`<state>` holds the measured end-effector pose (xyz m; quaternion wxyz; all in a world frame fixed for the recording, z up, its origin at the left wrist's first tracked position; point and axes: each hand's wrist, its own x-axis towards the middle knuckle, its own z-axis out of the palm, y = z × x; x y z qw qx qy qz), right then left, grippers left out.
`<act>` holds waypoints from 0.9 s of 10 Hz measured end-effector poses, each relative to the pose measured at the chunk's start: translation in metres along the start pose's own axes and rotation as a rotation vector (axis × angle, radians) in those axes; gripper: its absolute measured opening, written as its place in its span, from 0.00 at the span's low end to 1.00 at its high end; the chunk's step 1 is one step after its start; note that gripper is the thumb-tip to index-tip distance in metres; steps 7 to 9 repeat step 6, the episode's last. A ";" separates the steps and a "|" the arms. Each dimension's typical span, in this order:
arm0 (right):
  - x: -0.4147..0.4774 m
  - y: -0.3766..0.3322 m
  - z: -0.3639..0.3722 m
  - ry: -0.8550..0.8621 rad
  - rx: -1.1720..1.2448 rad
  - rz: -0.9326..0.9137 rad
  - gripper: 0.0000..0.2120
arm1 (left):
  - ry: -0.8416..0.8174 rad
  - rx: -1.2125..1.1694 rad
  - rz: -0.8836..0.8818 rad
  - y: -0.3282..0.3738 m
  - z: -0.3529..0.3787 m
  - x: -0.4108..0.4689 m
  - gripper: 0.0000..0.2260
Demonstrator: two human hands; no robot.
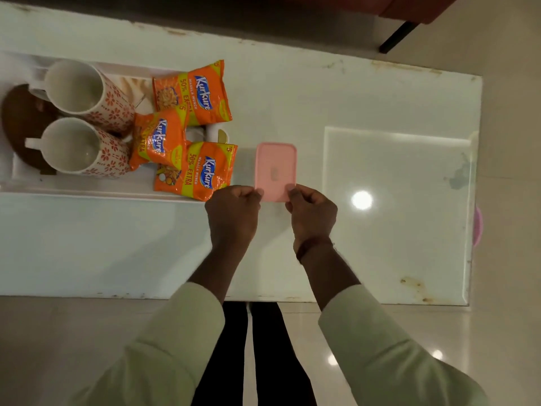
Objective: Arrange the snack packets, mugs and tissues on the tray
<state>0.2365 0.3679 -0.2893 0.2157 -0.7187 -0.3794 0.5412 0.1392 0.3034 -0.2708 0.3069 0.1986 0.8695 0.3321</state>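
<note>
I can't see all of the white rectangular plastic tray (87, 190); the left edge crops it, and orange snack packets (193, 92) cover its right end.

A glossy white counter (292, 92) carries a white tray (87, 190) at its left end and a pink lidded box (275, 168) just beside it.

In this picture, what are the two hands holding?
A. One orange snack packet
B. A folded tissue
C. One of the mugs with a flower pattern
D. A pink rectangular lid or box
D: the left hand and the right hand each pinch a near corner of the pink rectangular lid or box, just right of the tray, while the snack packets and mugs lie untouched.
</note>
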 end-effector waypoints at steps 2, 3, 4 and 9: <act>0.005 0.002 0.005 0.022 -0.023 0.033 0.07 | 0.012 -0.008 0.019 -0.004 0.006 0.004 0.11; 0.001 0.000 0.002 0.017 -0.003 0.087 0.10 | 0.025 -0.016 0.028 -0.004 0.001 -0.001 0.16; -0.005 -0.006 -0.007 0.047 -0.070 0.057 0.24 | 0.083 0.064 0.124 -0.005 -0.014 -0.010 0.18; -0.044 -0.023 -0.038 0.061 -0.437 -0.281 0.32 | 0.098 0.321 0.435 -0.014 -0.066 -0.038 0.13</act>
